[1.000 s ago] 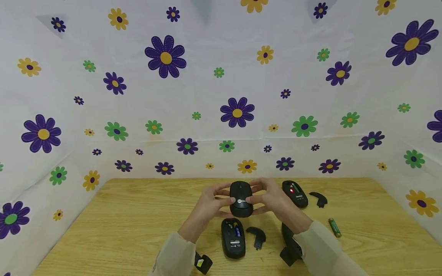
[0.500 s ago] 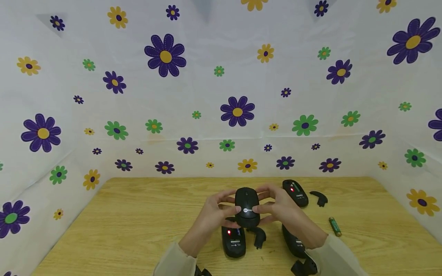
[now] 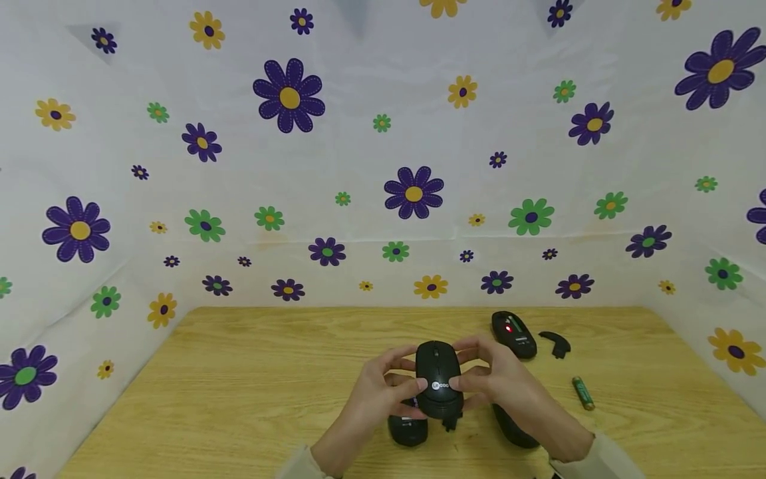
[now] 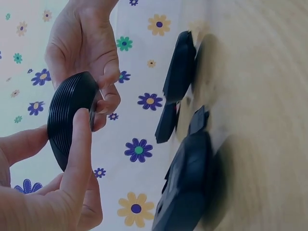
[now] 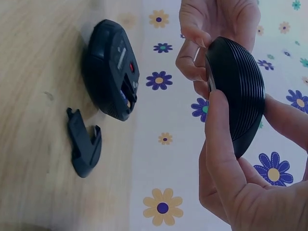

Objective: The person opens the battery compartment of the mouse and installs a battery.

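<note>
A black computer mouse with a white logo is held up in both hands, its top side facing the head camera. My left hand grips its left edge, thumb beside the logo. On the opposite edge my right hand grips it the same way. Ridged lines run along the side of the mouse in the right wrist view. Below it lies a second mouse, belly up and partly covered by the held one; its red light and battery slot show in the right wrist view. A loose battery cover lies beside it.
At the back right of the wooden table lies an upturned mouse with a red light, near a curved black cover. A green battery is farther right. Another black mouse is partly under my right forearm.
Both hands have brought the held mouse nearer to me and a little to the right. It now covers more of the upturned mouse and loose cover below it.
</note>
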Demonstrator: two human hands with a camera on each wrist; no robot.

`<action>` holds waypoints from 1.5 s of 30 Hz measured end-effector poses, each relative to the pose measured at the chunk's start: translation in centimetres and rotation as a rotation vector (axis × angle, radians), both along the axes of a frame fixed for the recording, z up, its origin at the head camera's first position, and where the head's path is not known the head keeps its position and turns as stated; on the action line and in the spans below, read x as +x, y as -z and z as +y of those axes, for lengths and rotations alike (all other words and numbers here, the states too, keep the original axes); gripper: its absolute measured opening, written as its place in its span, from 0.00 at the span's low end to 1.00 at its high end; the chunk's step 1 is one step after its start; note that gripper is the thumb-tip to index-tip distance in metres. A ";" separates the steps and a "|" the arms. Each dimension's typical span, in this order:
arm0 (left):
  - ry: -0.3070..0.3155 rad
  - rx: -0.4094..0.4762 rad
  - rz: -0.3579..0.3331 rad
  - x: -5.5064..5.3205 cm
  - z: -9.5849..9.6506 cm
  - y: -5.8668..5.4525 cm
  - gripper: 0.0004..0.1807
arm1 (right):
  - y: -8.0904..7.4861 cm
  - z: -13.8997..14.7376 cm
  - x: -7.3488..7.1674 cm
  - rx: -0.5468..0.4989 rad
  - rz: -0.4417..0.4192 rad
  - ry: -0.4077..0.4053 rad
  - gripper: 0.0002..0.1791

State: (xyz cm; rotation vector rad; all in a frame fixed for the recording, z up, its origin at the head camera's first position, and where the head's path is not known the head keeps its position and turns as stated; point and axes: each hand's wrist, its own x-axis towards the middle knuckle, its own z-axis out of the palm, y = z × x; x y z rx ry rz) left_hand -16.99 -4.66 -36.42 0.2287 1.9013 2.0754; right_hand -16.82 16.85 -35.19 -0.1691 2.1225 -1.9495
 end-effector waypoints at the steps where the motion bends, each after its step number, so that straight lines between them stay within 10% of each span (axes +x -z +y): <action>1: 0.003 0.007 -0.007 0.2 0.0 0.1 0.33 | 0.1 0.1 0.2 -0.002 -0.003 -0.008 0.36; 45: 0.120 0.027 -0.001 0.6 -0.2 2.0 0.31 | 2.5 1.4 0.7 -0.154 -0.045 -0.109 0.30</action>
